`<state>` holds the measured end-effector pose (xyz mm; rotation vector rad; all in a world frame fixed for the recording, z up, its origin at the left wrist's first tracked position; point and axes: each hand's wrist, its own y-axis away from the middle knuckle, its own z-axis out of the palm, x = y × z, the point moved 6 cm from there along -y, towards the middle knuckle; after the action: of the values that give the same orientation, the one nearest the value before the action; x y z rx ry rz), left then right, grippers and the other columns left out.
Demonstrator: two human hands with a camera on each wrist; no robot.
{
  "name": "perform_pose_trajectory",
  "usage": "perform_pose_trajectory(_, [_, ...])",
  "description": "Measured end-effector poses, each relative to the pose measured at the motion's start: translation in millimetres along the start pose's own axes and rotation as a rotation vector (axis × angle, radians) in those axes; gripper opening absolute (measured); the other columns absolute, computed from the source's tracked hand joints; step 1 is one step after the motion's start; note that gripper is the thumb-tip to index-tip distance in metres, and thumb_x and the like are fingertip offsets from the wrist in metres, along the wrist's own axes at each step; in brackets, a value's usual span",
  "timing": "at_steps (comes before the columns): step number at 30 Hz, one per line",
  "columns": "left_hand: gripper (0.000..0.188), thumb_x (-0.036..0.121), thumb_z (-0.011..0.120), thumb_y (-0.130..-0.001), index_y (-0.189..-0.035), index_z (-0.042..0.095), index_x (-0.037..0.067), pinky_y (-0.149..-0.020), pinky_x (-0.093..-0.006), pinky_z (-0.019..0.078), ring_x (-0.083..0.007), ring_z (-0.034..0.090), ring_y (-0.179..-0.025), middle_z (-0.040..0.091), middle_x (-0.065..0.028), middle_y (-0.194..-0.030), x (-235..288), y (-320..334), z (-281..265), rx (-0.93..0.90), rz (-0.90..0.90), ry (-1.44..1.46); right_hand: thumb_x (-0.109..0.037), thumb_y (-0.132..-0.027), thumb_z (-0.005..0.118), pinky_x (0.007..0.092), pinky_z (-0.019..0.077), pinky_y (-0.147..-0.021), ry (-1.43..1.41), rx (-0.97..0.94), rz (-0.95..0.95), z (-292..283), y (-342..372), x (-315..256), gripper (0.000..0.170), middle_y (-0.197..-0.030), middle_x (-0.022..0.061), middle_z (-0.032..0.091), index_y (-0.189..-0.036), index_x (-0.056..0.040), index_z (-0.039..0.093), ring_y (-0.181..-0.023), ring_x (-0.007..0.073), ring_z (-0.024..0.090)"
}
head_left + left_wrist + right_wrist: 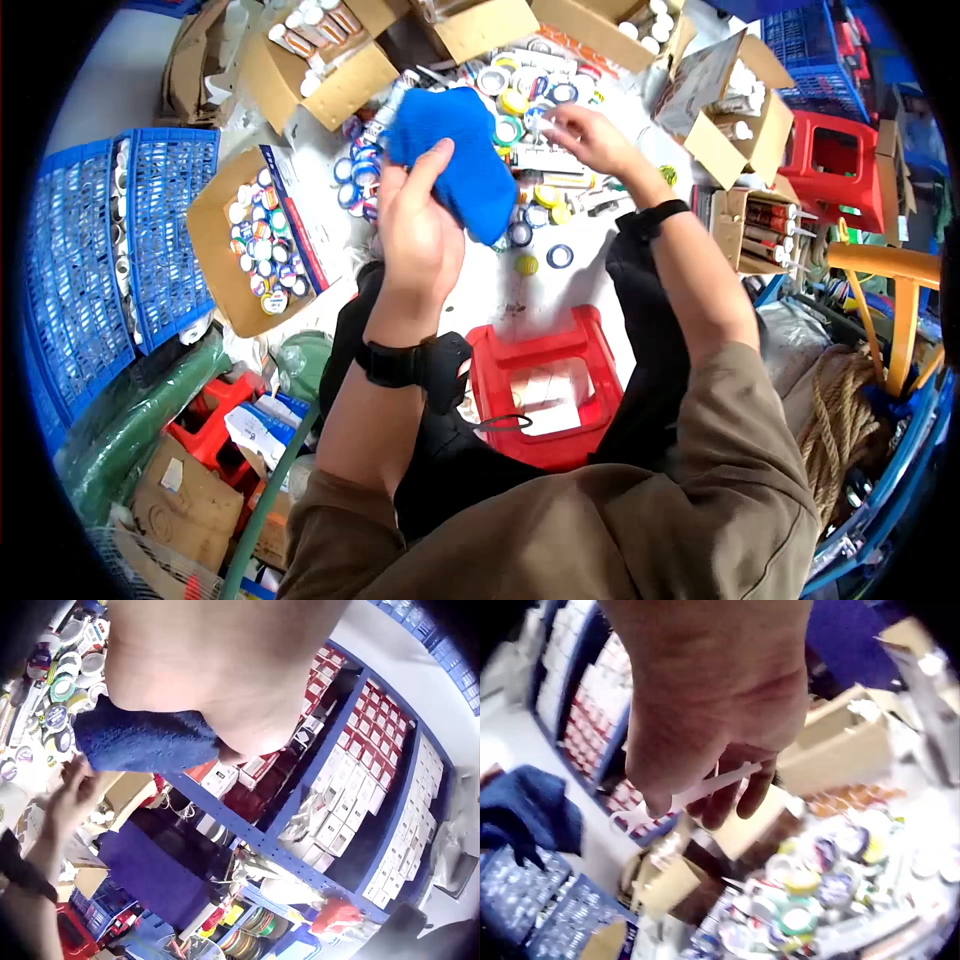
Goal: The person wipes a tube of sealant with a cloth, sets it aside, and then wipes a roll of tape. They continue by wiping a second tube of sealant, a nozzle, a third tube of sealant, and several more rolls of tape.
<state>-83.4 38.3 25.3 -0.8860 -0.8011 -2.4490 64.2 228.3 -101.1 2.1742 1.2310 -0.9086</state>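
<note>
A blue cloth (455, 150) hangs in my left hand (418, 225), gripped with the thumb laid over its near side. In the left wrist view the same cloth (142, 739) shows below the palm, and the fingers are mostly hidden. To the right, my right hand (598, 140) is over the pile and pinches a slim whitish plastic piece (720, 781) between thumb and fingers. It looks narrow and tapering, with a wider end by the thumb. Under both hands lies a heap of small round tape rolls (514, 101) mixed with tubes.
An open carton of tape rolls (212, 225) stands left, beside blue crates (80, 240). More cartons (350, 75) with white-capped tubes line the back. A carton of tubes (735, 225) stands right, near a red stool (835, 165). Another red stool (485, 385) sits between the legs.
</note>
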Motion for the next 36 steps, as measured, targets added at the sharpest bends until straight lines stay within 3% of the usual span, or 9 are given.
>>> perform_pose_trajectory(6, [0.053, 0.014, 0.040, -0.085, -0.136, 0.049, 0.004, -0.103, -0.0433, 0.0426, -0.0252, 0.054, -0.122, 0.058, -0.0103, -0.133, -3, 18, 23, -0.427, -0.130, 0.262, -0.014, -0.086, 0.070, 0.0357, 0.0498, -0.080, 0.071, 0.115, -0.373, -118, 15, -193, 0.023, -0.099, 0.0091, 0.058, -0.108, -0.0078, 0.070, -0.095, 0.0251, 0.061])
perform_pose_trajectory(7, [0.053, 0.008, 0.041, -0.087, -0.139, 0.049, 0.004, -0.108, -0.0416, 0.0387, -0.0239, 0.049, -0.129, 0.053, -0.0114, -0.139, 13, 21, 27, -0.362, 0.214, -0.503, -0.010, -0.084, 0.070, 0.0360, 0.0493, -0.080, 0.090, 0.133, -0.393, -120, 23, -213, 0.023, -0.099, 0.0087, 0.057, -0.107, -0.0075, 0.070, -0.094, 0.0254, 0.060])
perform_pose_trajectory(9, [0.031, 0.004, 0.055, -0.094, -0.123, 0.062, -0.003, -0.102, -0.0420, 0.0417, -0.0305, 0.057, -0.115, 0.058, -0.0174, -0.129, 52, 39, 63, -0.321, 0.878, -0.911, 0.004, -0.078, 0.064, 0.0367, 0.0502, -0.081, 0.074, 0.110, -0.378, -116, 37, -234, 0.027, -0.104, 0.0123, 0.057, -0.103, -0.0042, 0.069, -0.096, 0.0302, 0.061])
perform_pose_trajectory(14, [0.033, 0.033, 0.049, -0.103, -0.108, 0.056, 0.001, -0.078, -0.0341, 0.0501, -0.0225, 0.064, -0.086, 0.064, -0.0138, -0.094, 18, 25, 35, -0.045, 0.575, -0.799, 0.007, -0.073, 0.061, 0.0422, 0.0502, -0.082, -0.016, 0.281, -0.160, -80, 48, -254, 0.035, -0.098, 0.0176, 0.059, -0.106, -0.0001, 0.058, -0.096, 0.0373, 0.060])
perform_pose_trajectory(19, [0.037, 0.031, 0.044, -0.104, -0.092, 0.058, -0.002, -0.058, -0.0426, 0.0442, -0.0387, 0.060, -0.065, 0.059, -0.0216, -0.070, 13, 15, 29, 0.003, 0.479, -1.000, -0.005, -0.077, 0.071, 0.0407, 0.0504, -0.078, -0.020, 0.217, 0.088, -60, 58, -219, 0.023, -0.091, 0.0164, 0.060, -0.096, 0.0009, 0.060, -0.088, 0.0355, 0.062])
perform_pose_trajectory(23, [0.042, 0.030, 0.042, -0.106, -0.083, 0.058, -0.001, -0.056, -0.0345, 0.0416, -0.0173, 0.051, -0.059, 0.056, -0.0113, -0.064, 12, 16, 32, 0.083, 0.494, -0.934, -0.011, -0.080, 0.073, 0.0430, 0.0490, -0.075, -0.258, 0.185, 0.207, -59, 58, -200, 0.021, -0.085, 0.0166, 0.060, -0.095, -0.0002, 0.064, -0.083, 0.0363, 0.061])
perform_pose_trajectory(29, [0.031, 0.029, 0.045, -0.106, -0.095, 0.060, 0.004, -0.073, -0.0250, 0.0476, -0.0080, 0.056, -0.076, 0.061, 0.0002, -0.085, 2, -13, 3, 0.454, 0.140, -0.244, -0.015, -0.088, 0.068, 0.0397, 0.0520, -0.078, 0.099, 0.252, 0.268, -72, 53, -157, 0.019, -0.093, 0.0193, 0.068, -0.096, 0.0017, 0.069, -0.085, 0.0325, 0.067])
perform_pose_trajectory(33, [0.027, 0.020, 0.055, -0.101, -0.121, 0.057, 0.002, -0.086, -0.0285, 0.0498, -0.0114, 0.060, -0.097, 0.063, -0.0028, -0.110, -42, -20, 9, 0.105, 0.081, -0.051, -0.008, -0.086, 0.068, 0.0333, 0.0533, -0.074, -0.579, 0.412, 0.295, -53, 46, -144, 0.020, -0.088, 0.0150, 0.071, -0.105, -0.0021, 0.069, -0.083, 0.0248, 0.069])
perform_pose_trajectory(36, [0.042, 0.015, 0.059, -0.098, -0.137, 0.048, 0.002, -0.097, -0.0304, 0.0442, -0.0159, 0.055, -0.113, 0.058, -0.0079, -0.126, -57, -13, 36, -0.063, 0.224, -0.383, 0.000, -0.084, 0.065, 0.0326, 0.0532, -0.069, -0.453, 0.541, 0.292, -45, 42, -144, 0.013, -0.084, 0.0124, 0.070, -0.097, 0.0009, 0.067, -0.078, 0.0244, 0.068])
